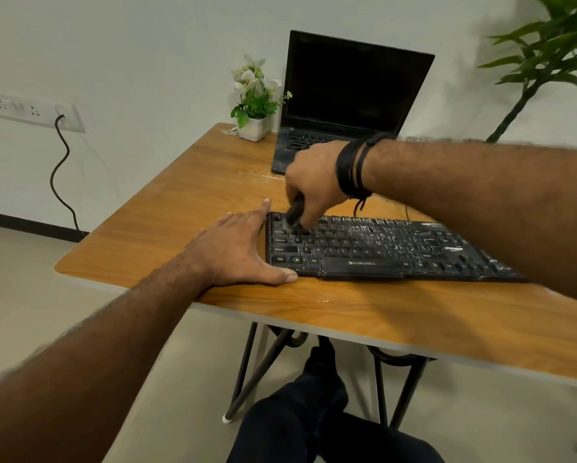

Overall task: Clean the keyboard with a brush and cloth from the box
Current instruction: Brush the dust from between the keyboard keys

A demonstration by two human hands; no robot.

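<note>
I am watching the right hand (314,182) gripping a small dark brush (295,213), fingers curled round its handle, bristle end pressing into the keys at the keyboard's (380,248) far left corner. The brush is blurring, so I cannot tell its exact shape. The left hand (237,252) is lying flat on the table (180,208), fingers straight, thumb and index finger bracing the keyboard's left edge, holding nothing.

Risks, as I am judging them:
- Pale dust and specks are covering the keys right of the brush; hard strokes are likely scattering them onto the table or deeper between the keys.
- The left hand is bracing one end only. A strong sideways stroke could be swinging the keyboard's right end, which the right forearm is partly hiding.
- A thin cable is leaving the keyboard's back edge; a snag could be tugging it.
- The laptop (344,105), open behind the keyboard, is sitting where swept dust would be landing.
- The flower pot (253,128), behind the keyboard and left of the laptop, is looking light enough to tip if knocked.

Materials: keyboard is black matte plastic, low and rectangular, keycaps worn. Table is glossy wood-grain laminate with rounded corners, on thin dark metal legs.

Cloth and box are not showing in view.
</note>
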